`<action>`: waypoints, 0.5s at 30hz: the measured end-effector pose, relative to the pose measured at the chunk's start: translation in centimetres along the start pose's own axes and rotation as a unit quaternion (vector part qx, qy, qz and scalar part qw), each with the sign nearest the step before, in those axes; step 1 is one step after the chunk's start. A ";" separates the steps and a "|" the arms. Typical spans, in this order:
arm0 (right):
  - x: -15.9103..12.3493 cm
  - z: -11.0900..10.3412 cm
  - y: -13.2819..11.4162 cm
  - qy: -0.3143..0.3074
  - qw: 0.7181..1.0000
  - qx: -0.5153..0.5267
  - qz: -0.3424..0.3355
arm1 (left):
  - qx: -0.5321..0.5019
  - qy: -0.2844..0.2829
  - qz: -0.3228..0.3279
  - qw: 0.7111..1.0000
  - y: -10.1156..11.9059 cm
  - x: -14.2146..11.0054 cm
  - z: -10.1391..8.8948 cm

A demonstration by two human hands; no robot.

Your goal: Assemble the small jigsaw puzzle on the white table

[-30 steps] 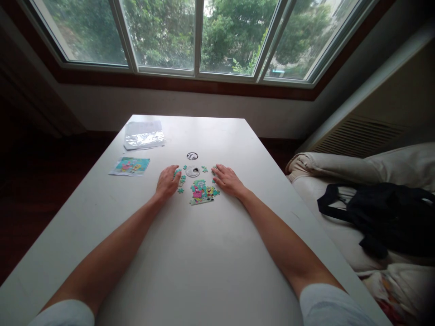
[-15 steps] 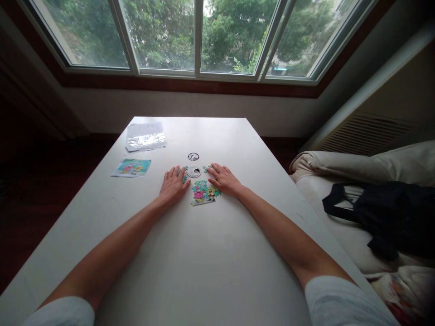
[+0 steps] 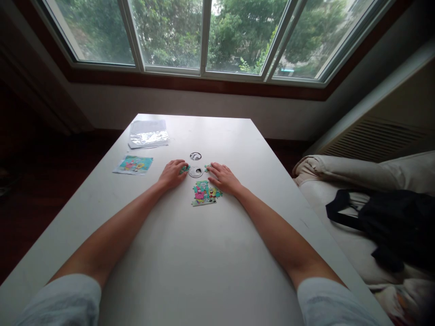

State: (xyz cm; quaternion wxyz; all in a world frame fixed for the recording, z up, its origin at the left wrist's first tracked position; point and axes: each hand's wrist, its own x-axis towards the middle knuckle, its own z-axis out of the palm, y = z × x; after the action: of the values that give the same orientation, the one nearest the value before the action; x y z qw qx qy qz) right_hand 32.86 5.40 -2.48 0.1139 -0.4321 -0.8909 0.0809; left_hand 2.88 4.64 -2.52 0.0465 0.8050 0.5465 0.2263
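Note:
Colourful cartoon jigsaw pieces joined into a partial picture [image 3: 205, 194] lie on the white table [image 3: 204, 253]. To its upper left, my left hand [image 3: 173, 174] has its fingers and thumb curled round some green jigsaw pieces [image 3: 184, 169]. My right hand [image 3: 224, 178] rests low over the table with its fingers outstretched. Its fingertips are by a few small green pieces [image 3: 207, 168], and its thumb is close to the right edge of the joined picture. Between the hands sits a round metal-rimmed fitting [image 3: 195, 172] with a dark hole.
Another round fitting [image 3: 195, 156] lies just beyond. At the left are a cartoon reference picture [image 3: 133, 165] and a shiny clear plastic sleeve with papers [image 3: 148, 134]. A beige sofa [image 3: 314, 181] with a dark bag [image 3: 390, 222] stands right of the table, below the window.
My left hand's fingers, earlier spread flat over the green pieces, have curled in round them. The right hand has barely moved. The camera view has shifted slightly.

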 end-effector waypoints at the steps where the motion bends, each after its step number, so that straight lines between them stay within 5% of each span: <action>1: 0.0 0.0 0.0 0.001 1.000 0.001 0.000 | -0.009 0.002 0.000 1.000 0.0 0.0 -0.1; 15: -0.1 0.1 0.1 0.022 1.000 0.019 -0.009 | -0.034 0.030 -0.027 0.999 -0.1 1.0 0.0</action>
State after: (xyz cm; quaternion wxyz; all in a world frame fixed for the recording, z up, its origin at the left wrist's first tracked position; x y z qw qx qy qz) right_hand 32.95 5.42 -2.66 0.1427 -0.4232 -0.8905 0.0866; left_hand 3.05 5.61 -2.23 0.0636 0.7810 0.5610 0.2671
